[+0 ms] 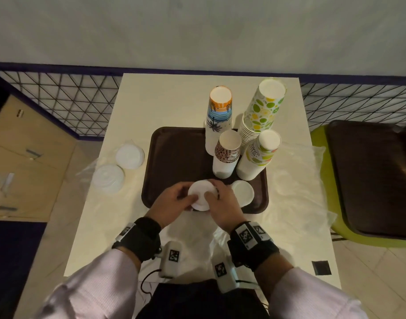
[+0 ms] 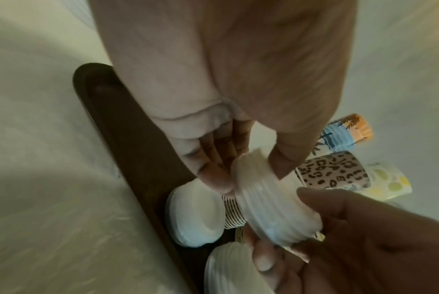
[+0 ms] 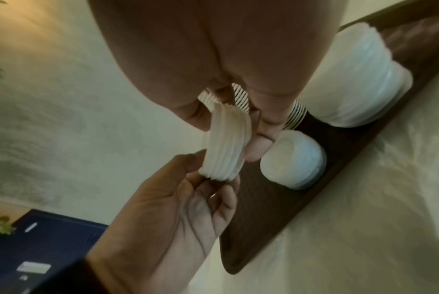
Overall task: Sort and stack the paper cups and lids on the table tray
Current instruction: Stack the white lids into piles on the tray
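Note:
A brown tray (image 1: 174, 162) lies on the white table. Both my hands are over its front edge and grip one stack of white lids (image 1: 199, 192) (image 2: 276, 204) (image 3: 225, 143) between them. My left hand (image 1: 186, 200) (image 2: 220, 179) pinches its left side and my right hand (image 1: 212, 195) (image 3: 258, 145) holds its right side. A second lid stack (image 1: 242, 193) (image 3: 359, 79) sits on the tray just right of my hands. A smaller lid stack (image 3: 296, 161) sits under the hands. Upturned cup stacks stand at the tray's back right: palm-print (image 1: 219, 118), lime-print (image 1: 261, 109), leopard-print (image 1: 227, 155), citrus-print (image 1: 259, 155).
Two more lid stacks (image 1: 129, 156) (image 1: 109, 178) lie on clear plastic wrap left of the tray. Crumpled plastic (image 1: 296, 180) covers the table to the right. Another brown tray (image 1: 370, 176) rests on a green chair at the right. A wire fence runs behind the table.

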A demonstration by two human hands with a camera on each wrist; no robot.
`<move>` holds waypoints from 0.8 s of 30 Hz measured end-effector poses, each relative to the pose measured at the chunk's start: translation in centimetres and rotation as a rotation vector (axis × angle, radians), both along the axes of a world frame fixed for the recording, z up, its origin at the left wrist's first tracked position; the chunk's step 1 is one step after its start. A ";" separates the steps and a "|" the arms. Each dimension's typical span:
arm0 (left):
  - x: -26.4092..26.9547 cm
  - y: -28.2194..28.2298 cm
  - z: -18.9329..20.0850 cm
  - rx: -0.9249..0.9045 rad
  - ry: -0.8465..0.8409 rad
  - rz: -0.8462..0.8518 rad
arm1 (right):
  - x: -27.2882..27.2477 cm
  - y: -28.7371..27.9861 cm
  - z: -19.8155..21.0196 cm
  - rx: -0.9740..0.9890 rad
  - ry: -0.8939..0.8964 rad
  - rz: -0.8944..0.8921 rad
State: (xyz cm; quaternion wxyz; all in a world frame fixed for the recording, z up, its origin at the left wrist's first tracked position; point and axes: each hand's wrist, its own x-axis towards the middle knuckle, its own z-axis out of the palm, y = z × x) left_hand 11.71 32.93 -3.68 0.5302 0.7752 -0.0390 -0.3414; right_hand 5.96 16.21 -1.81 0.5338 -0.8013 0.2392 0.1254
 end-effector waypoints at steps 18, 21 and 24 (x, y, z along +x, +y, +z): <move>3.6 -1.4 -3.4 0.228 -0.062 -0.025 | 1.7 5.1 -3.1 -0.221 0.042 -0.226; 3.9 -1.6 -3.7 0.243 -0.044 -0.046 | 1.9 5.1 -3.7 -0.160 0.081 -0.257; 4.0 -1.7 -3.9 0.246 -0.005 -0.049 | 2.1 5.1 -4.0 -0.137 0.122 -0.253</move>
